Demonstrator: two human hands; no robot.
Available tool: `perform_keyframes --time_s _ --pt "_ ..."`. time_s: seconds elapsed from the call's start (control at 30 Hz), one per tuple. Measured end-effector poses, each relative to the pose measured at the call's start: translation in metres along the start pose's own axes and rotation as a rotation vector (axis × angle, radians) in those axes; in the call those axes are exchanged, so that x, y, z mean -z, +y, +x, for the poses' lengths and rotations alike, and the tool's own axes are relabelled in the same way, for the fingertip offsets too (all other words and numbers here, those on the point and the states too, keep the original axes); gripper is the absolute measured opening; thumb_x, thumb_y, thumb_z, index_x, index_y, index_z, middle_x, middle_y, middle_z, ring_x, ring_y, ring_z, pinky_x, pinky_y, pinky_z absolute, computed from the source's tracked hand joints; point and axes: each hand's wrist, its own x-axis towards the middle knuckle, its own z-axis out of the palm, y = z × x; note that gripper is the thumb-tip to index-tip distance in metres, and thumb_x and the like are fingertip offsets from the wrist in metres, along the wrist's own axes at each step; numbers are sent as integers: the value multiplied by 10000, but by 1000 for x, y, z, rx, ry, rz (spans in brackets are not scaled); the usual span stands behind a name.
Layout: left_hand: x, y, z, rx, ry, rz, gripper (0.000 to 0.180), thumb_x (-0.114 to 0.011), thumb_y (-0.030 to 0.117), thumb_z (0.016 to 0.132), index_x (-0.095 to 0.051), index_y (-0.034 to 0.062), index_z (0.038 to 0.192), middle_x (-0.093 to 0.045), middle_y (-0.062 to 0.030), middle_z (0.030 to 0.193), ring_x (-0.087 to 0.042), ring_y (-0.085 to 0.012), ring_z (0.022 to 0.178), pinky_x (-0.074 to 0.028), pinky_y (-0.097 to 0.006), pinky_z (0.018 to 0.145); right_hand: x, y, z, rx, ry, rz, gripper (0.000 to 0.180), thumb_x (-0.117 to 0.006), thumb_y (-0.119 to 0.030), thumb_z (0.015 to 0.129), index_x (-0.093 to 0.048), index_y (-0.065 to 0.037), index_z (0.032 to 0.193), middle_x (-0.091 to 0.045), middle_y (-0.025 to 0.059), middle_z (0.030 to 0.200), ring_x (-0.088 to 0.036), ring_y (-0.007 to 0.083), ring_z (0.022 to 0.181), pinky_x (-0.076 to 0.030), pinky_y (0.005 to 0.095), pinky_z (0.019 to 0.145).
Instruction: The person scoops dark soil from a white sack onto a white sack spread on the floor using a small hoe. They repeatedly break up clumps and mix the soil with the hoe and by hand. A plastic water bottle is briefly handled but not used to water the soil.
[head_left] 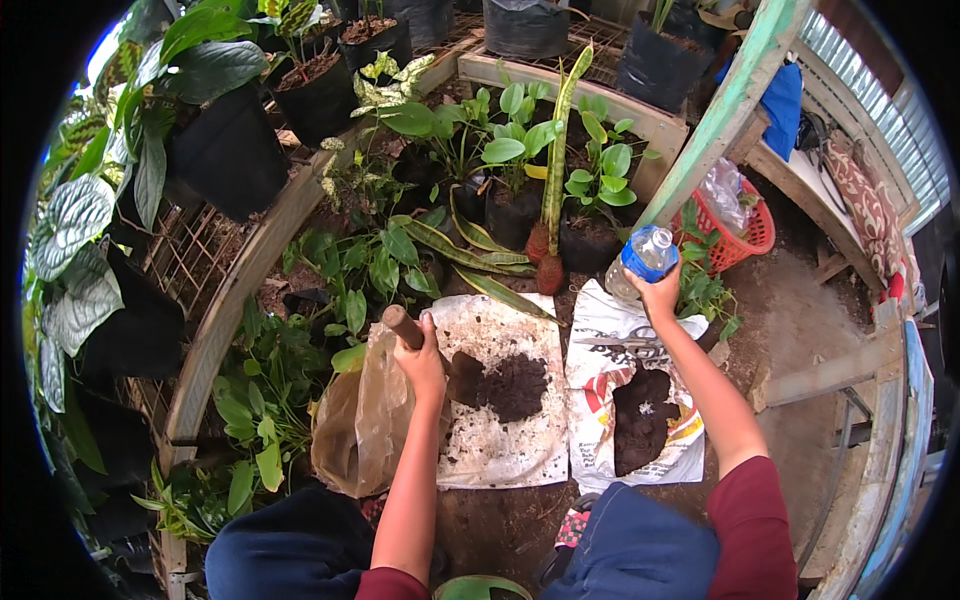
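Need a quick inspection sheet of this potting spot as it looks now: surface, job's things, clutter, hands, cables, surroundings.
Surface: dirt ground with a white sack and a printed sack spread flat, dark soil piled on each.
Job's things: wooden-handled trowel with its blade at the soil pile; clear plastic bottle, blue label.
Clutter: scissors on the printed sack; brown plastic bag.
Hands: left hand grips the trowel; right hand holds the bottle.
Cables: nothing seen.
Surroundings: potted plants, wooden frames, red basket.

Clear bottle (643,262) with blue label; red basket (745,238); dark soil (514,385); white sacks (500,440)
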Motion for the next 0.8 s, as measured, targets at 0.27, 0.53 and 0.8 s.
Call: perform_keyframes --time_s 0.27,0.53,0.8 --pt "-21 0 5 -14 -31 36 223 -671 166 881 -529 52 753 -492 41 665 -420 -41 594 -355 -223 550 -53 76 0 -147 -144 -64 1012 -915 -302 476 -364 -129 1306 -563 141 1224 -553 321 1130 -430 404 964" --pt "-28 -7 4 -7 -55 -14 208 -672 159 877 -530 70 754 -502 35 656 -454 -50 585 -367 -225 543 -29 47 12 -324 -138 -413 1161 -897 -296 519 -196 -40 1408 -392 239 1367 -424 372 1249 -364 420 1030" --pt "-17 6 -30 -25 -219 135 160 -625 156 887 -588 15 953 -593 -4 807 -547 -107 748 -449 -290 685 -46 -244 -92 245 -1233 507 735 -795 -247 727 -416 -76 1333 -501 93 1253 -484 186 1203 -291 361 1091"
